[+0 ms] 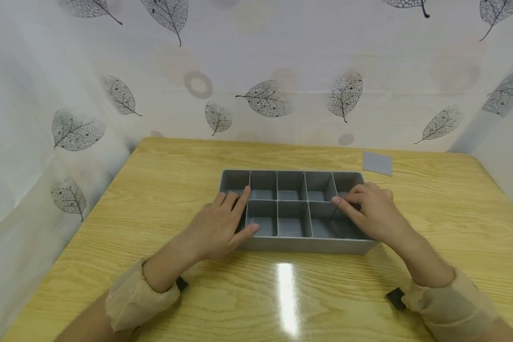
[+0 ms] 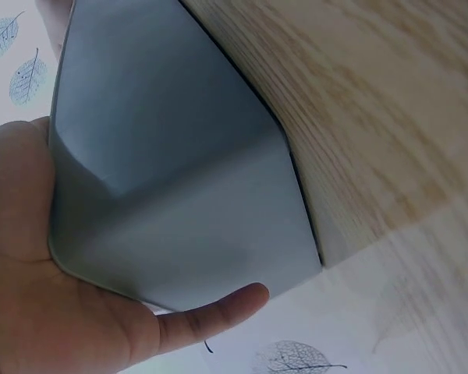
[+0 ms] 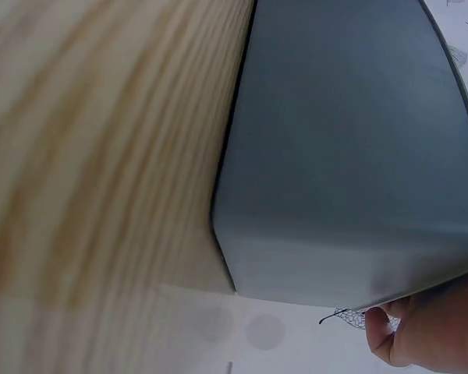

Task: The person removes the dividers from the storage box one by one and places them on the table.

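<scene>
A grey box (image 1: 299,244) with grey dividers (image 1: 278,218) forming two rows of compartments sits on the table in the head view. My left hand (image 1: 218,225) rests over its left end, fingers rather straight and thumb spread above the front row. In the left wrist view, its palm lies along the rim and the little finger (image 2: 218,318) stretches across the outer wall. At the right end, my right hand (image 1: 374,211) pinches the lengthwise divider between thumb and bent fingers; the hand partly hides the contact. The right wrist view shows its curled fingers (image 3: 386,335) at the box rim.
A flat grey square piece (image 1: 377,163) lies on the wooden table (image 1: 175,190), behind the box's right end. A leaf-patterned cloth (image 1: 299,61) hangs behind the table and at the sides. The front right compartment is wider than its neighbours.
</scene>
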Demonstrator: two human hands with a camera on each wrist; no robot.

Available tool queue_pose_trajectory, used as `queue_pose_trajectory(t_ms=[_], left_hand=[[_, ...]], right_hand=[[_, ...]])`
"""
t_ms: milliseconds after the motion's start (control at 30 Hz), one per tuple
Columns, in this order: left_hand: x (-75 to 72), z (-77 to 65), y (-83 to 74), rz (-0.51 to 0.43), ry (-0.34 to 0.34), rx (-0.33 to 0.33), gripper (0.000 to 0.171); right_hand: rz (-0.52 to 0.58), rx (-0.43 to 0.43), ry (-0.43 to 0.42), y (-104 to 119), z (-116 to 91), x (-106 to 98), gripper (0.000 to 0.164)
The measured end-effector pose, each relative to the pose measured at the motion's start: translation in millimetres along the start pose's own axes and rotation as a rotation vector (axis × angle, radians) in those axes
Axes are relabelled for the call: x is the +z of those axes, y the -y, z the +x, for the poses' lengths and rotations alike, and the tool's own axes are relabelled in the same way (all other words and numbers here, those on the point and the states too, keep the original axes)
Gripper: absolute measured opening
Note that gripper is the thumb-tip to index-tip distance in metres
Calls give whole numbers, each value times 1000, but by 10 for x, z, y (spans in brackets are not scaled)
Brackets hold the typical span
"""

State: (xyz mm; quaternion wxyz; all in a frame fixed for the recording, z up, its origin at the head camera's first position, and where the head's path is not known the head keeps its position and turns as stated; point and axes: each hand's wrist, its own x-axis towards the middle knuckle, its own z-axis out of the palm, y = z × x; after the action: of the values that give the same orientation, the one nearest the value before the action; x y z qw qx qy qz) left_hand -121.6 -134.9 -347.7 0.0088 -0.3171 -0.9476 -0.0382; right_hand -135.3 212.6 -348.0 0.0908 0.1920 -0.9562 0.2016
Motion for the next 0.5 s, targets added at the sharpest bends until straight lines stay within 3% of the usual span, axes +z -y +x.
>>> queue_pose_trajectory(t_ms=[233,500], left_hand=[[-11,-24,-39,-17,51,46,84],[-4,-18,-63,-7,15,64,82]], right_hand=[[-20,102,59,68,-16,-42,45],[-30,48,-59,100,-30,1,54]])
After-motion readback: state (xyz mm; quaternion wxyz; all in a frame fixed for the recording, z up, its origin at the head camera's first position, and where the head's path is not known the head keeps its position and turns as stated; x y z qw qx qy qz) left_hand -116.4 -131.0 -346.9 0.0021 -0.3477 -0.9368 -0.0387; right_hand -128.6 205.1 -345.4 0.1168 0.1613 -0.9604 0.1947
